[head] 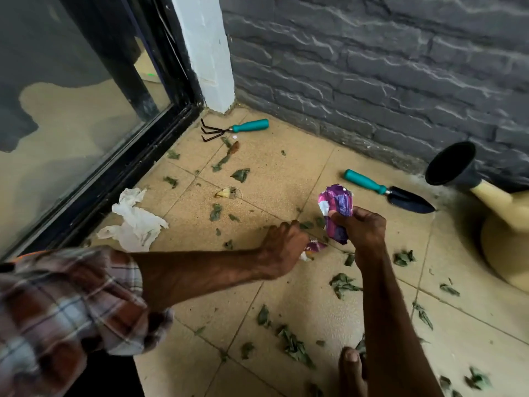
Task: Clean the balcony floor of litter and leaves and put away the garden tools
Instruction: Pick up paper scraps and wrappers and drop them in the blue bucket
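Observation:
My right hand (362,229) grips a crumpled purple wrapper (336,206) held upright above the tiled floor. My left hand (283,247) is low over the tiles, its fingers curled round a second small purple and white wrapper (313,247). Green leaves (343,285) lie scattered over the tiles. A hand rake with a teal handle (249,126) lies in the far corner. A black trowel with a teal handle (389,191) lies near the stone wall.
Crumpled white tissue (134,222) lies beside the black door frame (114,179). A small yellowish scrap (226,193) sits mid-floor. A cream watering can with a black rose (452,164) stands at the right. My bare foot (352,368) is at the bottom.

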